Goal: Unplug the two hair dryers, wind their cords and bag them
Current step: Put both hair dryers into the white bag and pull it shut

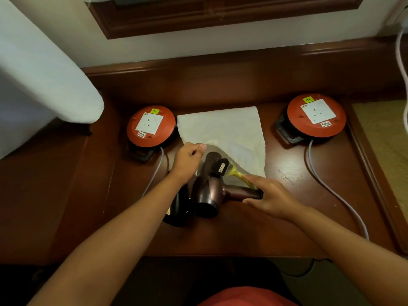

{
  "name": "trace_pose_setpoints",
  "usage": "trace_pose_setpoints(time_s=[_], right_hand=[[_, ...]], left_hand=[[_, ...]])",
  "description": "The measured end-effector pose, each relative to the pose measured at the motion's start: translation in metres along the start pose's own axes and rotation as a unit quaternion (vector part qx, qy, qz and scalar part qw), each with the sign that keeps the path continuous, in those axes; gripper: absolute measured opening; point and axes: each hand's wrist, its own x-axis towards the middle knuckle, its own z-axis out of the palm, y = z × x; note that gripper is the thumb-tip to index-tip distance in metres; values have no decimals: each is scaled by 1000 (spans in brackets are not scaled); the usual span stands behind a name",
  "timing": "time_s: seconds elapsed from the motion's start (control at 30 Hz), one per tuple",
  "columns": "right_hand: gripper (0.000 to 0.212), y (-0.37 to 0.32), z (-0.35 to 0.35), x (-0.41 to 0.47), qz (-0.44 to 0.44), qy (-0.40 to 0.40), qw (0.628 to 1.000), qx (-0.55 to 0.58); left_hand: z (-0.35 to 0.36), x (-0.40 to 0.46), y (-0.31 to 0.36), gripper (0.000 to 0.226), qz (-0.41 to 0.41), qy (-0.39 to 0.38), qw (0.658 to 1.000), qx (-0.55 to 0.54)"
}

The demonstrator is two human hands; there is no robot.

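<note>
Right hand [271,196] is wrapped around the handle of the brown hair dryer [208,191], fingers curled under it, forefinger lying along the yellowish cord [237,173] where it leaves the handle. The black plug [220,167] rides on top of the barrel, clear of any socket, and the nozzle points toward the mouth of the white bag [225,131]. Left hand [187,161] pinches the bag's near edge between thumb and fingers, lifting it to make an opening. Just beside the left wrist, a second, darker dryer [176,209] lies on the surface [287,217], mostly hidden by the forearm and the brown one, so whether its cord is wound I cannot tell. Further out, two red socket reels flank the bag, left reel [151,127] and right reel [316,115], both sockets bare, grey leads trailing toward the front edge. Looks like the bagging step for the first dryer. The risks? That opening is held at one point only, so the nozzle could catch the cloth and push the whole bag back toward the wall instead of sliding in. The plug sits loose on the barrel and could slip off and snag the bag's lip, letting the cord uncoil. And the left forearm hangs close over the dark dryer; a sweep could nudge it.
</note>
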Motion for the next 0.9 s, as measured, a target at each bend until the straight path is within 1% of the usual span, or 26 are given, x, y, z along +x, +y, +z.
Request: trace_pose_setpoints(time_s=[0.07, 0.17, 0.27, 0.37, 0.43, 0.5, 0.63, 0.7, 0.77, 0.83, 0.9], right_hand=[[72, 0, 0, 9, 26, 17, 999, 12], [72, 2, -4, 23, 66, 45, 997, 24], [69, 6, -6, 35, 124, 76, 988, 46], [62, 9, -6, 45, 155, 125, 979, 37], [57, 8, -4, 52, 177, 162, 970, 35], [58, 6, -2, 58, 210, 196, 956, 56], [53, 0, 6, 72, 251, 251, 932, 79], [53, -4, 13, 79, 270, 258, 923, 91], [53, -10, 20, 87, 300, 241, 920, 78], [51, -16, 26, 95, 328, 226, 915, 65], [48, -21, 29, 102, 347, 227, 907, 73]], left_hand=[[-1, -1, 6, 22, 18, 5, 1000, -12], [-2, -5, 10, 27, 57, 17, 998, 0], [1, -5, 1, 31, 54, 33, 998, 1], [9, -4, -17, 30, 54, 47, 997, 14], [16, -6, -24, 30, 44, 49, 998, 13], [21, -9, -27, 31, 39, 47, 998, 18], [31, -17, -32, 30, 64, 20, 996, 53], [32, -19, -36, 28, 72, 10, 995, 75], [32, -19, -42, 27, 90, 1, 990, 108], [30, -20, -49, 31, 103, -9, 983, 148], [25, -22, -57, 37, 95, -10, 981, 169]])
